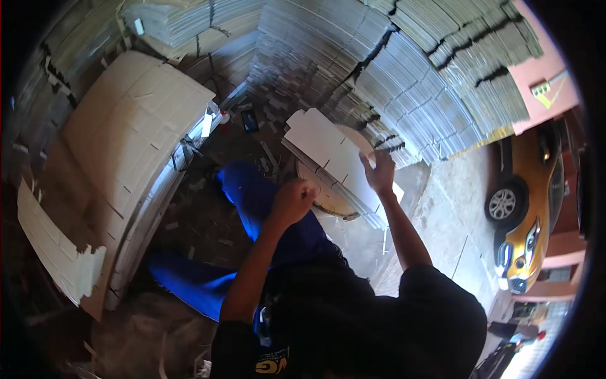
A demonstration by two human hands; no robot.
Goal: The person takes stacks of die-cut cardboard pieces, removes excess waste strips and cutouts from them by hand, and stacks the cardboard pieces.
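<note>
One flat stack of white cardboard sheets (pixel 325 142) lies between my left hand (pixel 292 202), curled closed, and my right hand (pixel 382 174), spread wide near its edge; both look empty. Loose layers could slide, so light, even pressure from both sides suits them.

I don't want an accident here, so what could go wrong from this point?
The cardboard stack juts past its round support, so it might slide if the right hand pushes it. Scraps litter the floor, which could cause a slip. The phone lying there may get stepped on.
</note>
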